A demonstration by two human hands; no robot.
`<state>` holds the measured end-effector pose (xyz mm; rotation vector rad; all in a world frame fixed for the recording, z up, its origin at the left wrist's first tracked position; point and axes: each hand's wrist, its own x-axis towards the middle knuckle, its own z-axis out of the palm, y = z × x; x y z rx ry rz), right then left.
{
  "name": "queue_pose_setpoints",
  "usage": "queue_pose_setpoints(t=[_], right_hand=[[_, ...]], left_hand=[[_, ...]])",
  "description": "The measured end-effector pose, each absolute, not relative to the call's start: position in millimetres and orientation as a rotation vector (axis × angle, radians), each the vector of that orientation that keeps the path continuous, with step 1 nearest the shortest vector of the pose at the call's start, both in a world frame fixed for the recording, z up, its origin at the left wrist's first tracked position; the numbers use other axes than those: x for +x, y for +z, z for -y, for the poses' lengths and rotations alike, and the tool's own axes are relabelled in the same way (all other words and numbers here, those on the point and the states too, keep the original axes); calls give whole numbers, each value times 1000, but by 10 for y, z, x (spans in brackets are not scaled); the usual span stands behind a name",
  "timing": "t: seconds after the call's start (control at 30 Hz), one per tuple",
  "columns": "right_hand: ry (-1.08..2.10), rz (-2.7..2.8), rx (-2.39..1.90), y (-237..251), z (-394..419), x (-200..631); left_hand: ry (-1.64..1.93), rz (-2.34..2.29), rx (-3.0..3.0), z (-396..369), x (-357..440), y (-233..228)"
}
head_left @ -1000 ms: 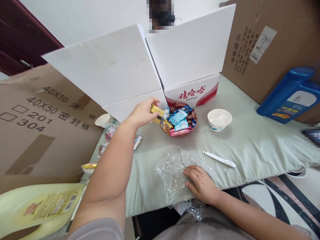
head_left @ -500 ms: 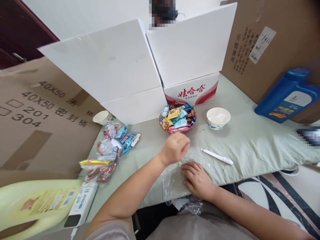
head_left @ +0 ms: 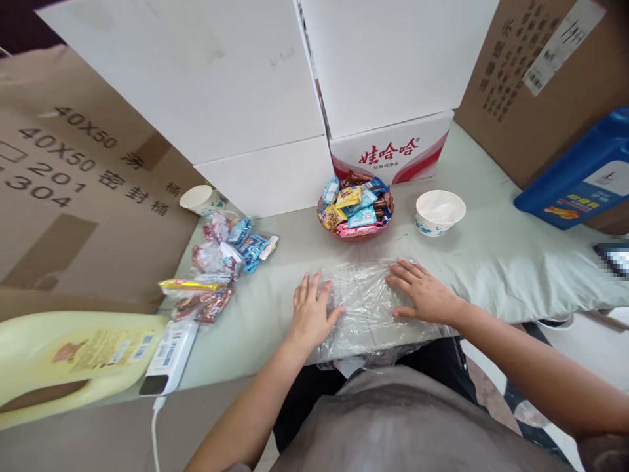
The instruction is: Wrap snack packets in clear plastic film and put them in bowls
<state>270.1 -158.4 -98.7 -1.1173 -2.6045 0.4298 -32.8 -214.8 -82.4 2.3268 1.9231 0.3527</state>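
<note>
A sheet of clear plastic film (head_left: 361, 298) lies spread over the front of the cloth-covered table, its near edge hanging toward my lap. My left hand (head_left: 312, 308) rests flat on the film's left side, fingers spread. On its right side lies my right hand (head_left: 425, 292), also flat with fingers apart. Beyond the film sits a bowl of wrapped snacks (head_left: 356, 206). To the bowl's right stands a white paper bowl (head_left: 439, 213) with a blue pattern. The slim white tool from the earlier view is not visible now.
Several packaged snacks (head_left: 219, 262) are heaped at left, near another paper bowl (head_left: 199, 198). A power strip (head_left: 170, 357) and a yellow jug (head_left: 73, 357) lie front left. White boxes (head_left: 265, 177) stand behind; a blue bottle (head_left: 580, 177) leans at right.
My left hand has opened from a closed shape and come down onto the film at left. My right hand has moved right and forward. The film lies wider, and the view has tilted down.
</note>
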Motion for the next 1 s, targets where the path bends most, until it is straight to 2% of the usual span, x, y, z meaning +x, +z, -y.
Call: queue_pose_setpoints(t=[0.07,0.13,0.23,0.3,0.37,0.47,0.57,0.77,1.0], right_hand=[[507,2508,-1089,-883,1620,2799],[657,2427,-980,-779,1718,2922],[862,2424,-785,-731,1930,3089],[860,2491,-779,-799,2075,3135],[771,2494,-865,-907,2194,3117],[719,2363,-948,-1020,2294,3028],[792,2212,-1011,-1025,2310,2929],[920,1821,-1291,-1031,2214,2699],[578,1903,-1644,-1121,2104,2608]], left_hand=[[595,-1771,2349,2244,-415,-740],[684,-1476,2361,2377,-533,-677],[471,-1103,2408,2604,-701,-675],[279,-1063,2470,2724,-776,-738],[189,-1109,2519,2792,-820,-814],[325,-1123,2437,2793,-845,-849],[514,-1185,2108,2717,-837,-764],[576,-1701,1500,2439,-729,-734],[473,-2053,1391,2277,-613,-952]])
